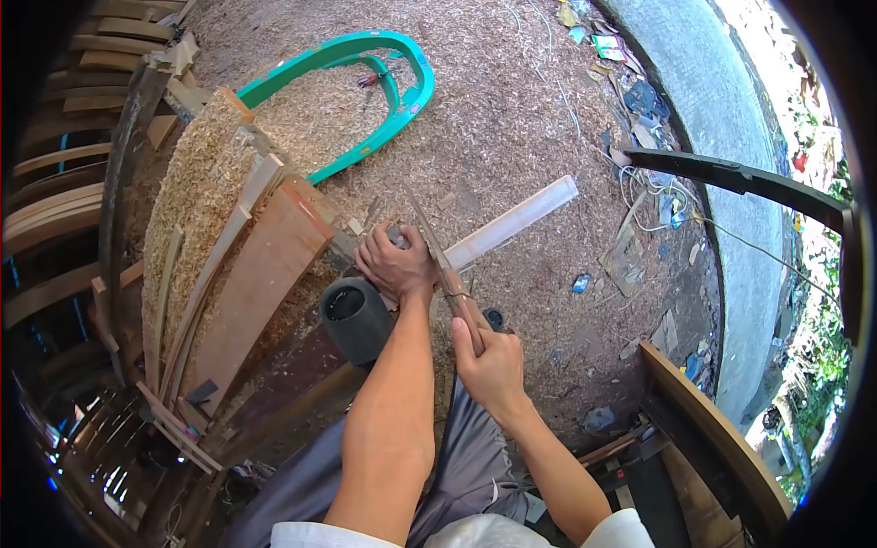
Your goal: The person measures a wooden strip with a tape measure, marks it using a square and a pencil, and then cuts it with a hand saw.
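My right hand (491, 363) is wrapped round the wooden handle of a long, narrow-bladed tool (440, 256), which looks like a saw. Its blade points up and away, passing just right of my left hand (398, 263). That left hand presses down with curled fingers near the left end of a pale wooden strip (516, 222); what lies under the fingers is mostly hidden. The strip reaches out to the upper right, beyond the blade. Close below my left hand sits a dark round container (356, 320) with an opening in its top.
A green curved frame (416, 68) lies on the shavings-covered ground. Wooden boards (265, 274) and a sawdust heap (196, 164) are at the left. A dark curved beam (740, 173) juts in from the right, near a concrete edge (703, 110). A plank (717, 429) stands lower right.
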Available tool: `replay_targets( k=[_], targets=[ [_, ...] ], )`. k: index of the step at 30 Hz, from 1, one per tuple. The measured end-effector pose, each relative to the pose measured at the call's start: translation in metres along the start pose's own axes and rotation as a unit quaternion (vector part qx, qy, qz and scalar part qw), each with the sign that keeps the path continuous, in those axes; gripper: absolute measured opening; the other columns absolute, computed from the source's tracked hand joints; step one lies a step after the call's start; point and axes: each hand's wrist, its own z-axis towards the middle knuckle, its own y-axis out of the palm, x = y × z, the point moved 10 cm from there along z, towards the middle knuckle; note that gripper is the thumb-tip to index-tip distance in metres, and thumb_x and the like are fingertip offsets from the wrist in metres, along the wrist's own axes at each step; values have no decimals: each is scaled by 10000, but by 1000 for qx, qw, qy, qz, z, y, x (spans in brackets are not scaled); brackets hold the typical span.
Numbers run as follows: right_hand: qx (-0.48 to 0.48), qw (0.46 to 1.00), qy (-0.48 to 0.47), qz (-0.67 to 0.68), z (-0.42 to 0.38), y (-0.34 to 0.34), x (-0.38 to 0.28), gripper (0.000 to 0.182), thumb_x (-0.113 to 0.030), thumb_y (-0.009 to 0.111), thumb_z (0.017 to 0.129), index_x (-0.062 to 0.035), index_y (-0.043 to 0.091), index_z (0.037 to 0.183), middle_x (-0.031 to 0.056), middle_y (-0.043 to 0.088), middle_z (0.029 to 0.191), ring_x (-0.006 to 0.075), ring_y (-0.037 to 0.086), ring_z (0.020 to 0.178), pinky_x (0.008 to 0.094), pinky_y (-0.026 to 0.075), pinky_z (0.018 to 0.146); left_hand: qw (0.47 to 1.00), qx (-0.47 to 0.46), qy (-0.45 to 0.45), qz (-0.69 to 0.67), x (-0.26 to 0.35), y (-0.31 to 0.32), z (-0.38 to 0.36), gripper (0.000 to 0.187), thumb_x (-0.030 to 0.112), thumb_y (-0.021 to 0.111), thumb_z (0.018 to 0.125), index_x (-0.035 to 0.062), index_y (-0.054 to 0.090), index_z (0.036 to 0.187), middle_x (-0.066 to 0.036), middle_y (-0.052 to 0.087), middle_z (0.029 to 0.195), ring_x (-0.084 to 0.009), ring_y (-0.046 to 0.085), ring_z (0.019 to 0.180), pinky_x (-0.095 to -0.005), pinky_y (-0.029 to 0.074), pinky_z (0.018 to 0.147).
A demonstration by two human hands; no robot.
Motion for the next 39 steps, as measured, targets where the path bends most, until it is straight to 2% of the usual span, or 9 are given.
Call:
replay_targets(
  k=[5,11,14,17,20,23,28,34,39],
  targets=[
    [1,981,-189,49,-4,21,57,365,-242,637,913,12,643,651,197,535,516,391,576,482,438,432,489,1000,-16,-2,4,-2,4,-2,237,233,612,778,61,646,938,-129,664,973,-315,585,970,-456,372,1021],
    [-57,998,4,3,-50,-40,-5,368,-285,622,926,13,687,721,224,587,582,408,602,523,444,473,521,1000,0,1,21,-1,1,-2,227,250,607,795,74,650,931,-114,660,956,-314,584,957,-444,387,991],
    [-69,995,68,31,-88,-64,0,415,-266,604,944,71,635,702,210,442,480,296,509,384,384,395,457,1000,-6,-5,16,1,2,-1,237,235,611,766,56,637,920,-137,656,945,-322,583,930,-463,390,998],
    [-32,999,11,13,-60,-47,-14,422,-272,608,938,62,637,682,215,456,482,324,514,393,399,399,462,1000,18,3,5,-1,1,-1,239,244,612,771,59,638,921,-132,654,927,-320,584,929,-462,395,991],
    [-21,999,31,-18,-52,-30,-11,403,-311,614,919,9,679,684,212,593,582,409,611,528,446,490,537,999,-8,-4,34,-1,2,0,229,260,609,800,79,662,929,-100,670,961,-308,591,950,-428,398,966],
    [-10,1000,7,-10,-56,-26,2,410,-309,606,923,10,670,673,205,592,576,407,617,543,452,491,548,999,-1,-4,36,-1,2,-1,228,261,605,798,80,662,924,-96,672,965,-307,593,943,-425,402,960],
    [-80,993,74,-42,-32,-46,-25,494,-386,566,932,40,699,722,279,607,603,461,648,628,493,536,671,999,10,6,45,-1,0,-2,237,278,612,796,80,659,918,-96,666,943,-309,595,923,-433,416,934],
    [-107,985,112,-73,-22,-41,-37,511,-400,565,925,55,703,737,300,616,634,468,653,651,501,538,689,999,12,2,42,1,0,0,229,266,624,782,85,657,920,-92,668,926,-308,599,916,-435,421,935],
    [-24,997,47,-51,-9,-2,-25,482,-377,584,922,40,689,703,269,600,611,440,641,604,483,511,619,1000,12,-2,29,1,-3,3,217,254,621,777,90,656,916,-94,668,917,-300,599,916,-428,422,941]
  ],
)
